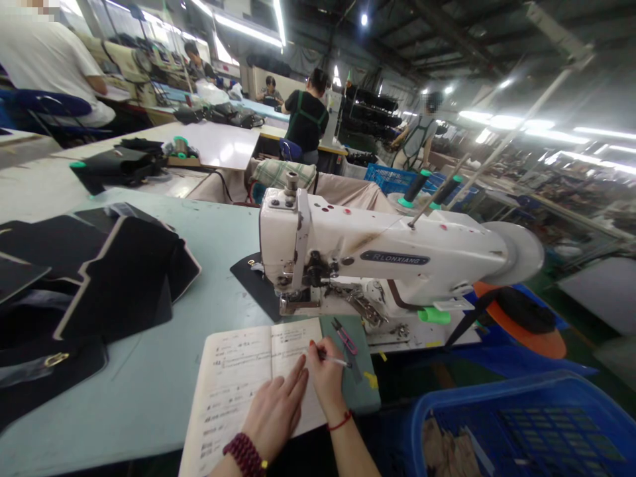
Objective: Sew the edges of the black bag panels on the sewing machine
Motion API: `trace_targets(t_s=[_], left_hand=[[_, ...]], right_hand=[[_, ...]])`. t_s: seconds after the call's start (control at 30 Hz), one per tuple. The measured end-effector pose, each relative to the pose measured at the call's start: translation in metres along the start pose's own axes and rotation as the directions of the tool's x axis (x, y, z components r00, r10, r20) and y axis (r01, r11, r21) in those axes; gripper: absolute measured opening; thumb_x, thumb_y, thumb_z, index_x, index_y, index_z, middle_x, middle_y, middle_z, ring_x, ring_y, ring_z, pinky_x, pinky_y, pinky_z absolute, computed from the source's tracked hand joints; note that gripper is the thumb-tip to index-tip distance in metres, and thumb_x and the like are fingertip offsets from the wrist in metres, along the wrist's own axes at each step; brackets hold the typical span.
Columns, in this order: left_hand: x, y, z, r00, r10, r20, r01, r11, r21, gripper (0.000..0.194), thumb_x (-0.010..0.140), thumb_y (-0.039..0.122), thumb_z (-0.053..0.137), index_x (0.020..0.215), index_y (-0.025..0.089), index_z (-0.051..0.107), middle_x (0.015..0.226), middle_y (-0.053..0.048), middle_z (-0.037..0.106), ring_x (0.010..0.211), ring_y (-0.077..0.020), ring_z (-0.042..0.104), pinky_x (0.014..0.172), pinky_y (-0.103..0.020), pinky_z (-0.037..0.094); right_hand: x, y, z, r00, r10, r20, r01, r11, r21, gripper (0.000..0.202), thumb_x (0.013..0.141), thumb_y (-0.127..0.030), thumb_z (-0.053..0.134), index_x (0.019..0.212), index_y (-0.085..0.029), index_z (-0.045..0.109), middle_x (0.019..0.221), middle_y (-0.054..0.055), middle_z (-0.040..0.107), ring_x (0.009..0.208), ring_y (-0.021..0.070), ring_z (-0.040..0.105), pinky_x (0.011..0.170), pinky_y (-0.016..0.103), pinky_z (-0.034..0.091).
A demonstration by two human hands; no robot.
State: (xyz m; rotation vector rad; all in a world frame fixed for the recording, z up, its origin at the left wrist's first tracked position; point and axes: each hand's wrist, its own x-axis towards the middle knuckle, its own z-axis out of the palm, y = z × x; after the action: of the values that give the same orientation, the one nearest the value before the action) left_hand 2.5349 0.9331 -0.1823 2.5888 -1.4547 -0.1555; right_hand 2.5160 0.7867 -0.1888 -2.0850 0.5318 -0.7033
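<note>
Pen (338,361) within right grip (326,372)

Premises: a sewing workshop on a factory floor. Grounds: an industrial sewing machine (362,232) lettered "LONXIANG", with thread cones (415,189) behind; black cut panels (124,285) on the worktable (218,238); a co-worker (305,122) at a further bench; fluorescent tubes (248,30) beneath dark roof beams (454,33).

Near side of the white sewing machine (342,232), we note the left hand (275,404) resting on an open notebook (218,377), the right hand (325,368) holding a pen (338,361), and, left of the machine, black panels (124,278).
</note>
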Motion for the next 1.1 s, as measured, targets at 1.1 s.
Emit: trace_targets(t_s=[1.1], left_hand=[[-0.0005, 0.0009, -0.0020, 1.000, -0.014, -0.008, 0.014, 1.000, -0.019, 0.063, 0.078, 0.011, 0.042, 0.140, 0.019, 0.038, 0.153, -0.006, 0.029, 0.085, -0.0206, 0.059, 0.073, -0.039, 0.054]], right_hand=[[0.0002, 0.0016, 0.0030, 0.999, -0.012, 0.046, 0.015, 0.998, -0.064, 0.029, 0.091, -0.031, 0.049, 0.066, -0.017, 0.046, 0.061, -0.001, 0.051, 0.059, 0.0094, 0.046, 0.059, 0.020, 0.035]])
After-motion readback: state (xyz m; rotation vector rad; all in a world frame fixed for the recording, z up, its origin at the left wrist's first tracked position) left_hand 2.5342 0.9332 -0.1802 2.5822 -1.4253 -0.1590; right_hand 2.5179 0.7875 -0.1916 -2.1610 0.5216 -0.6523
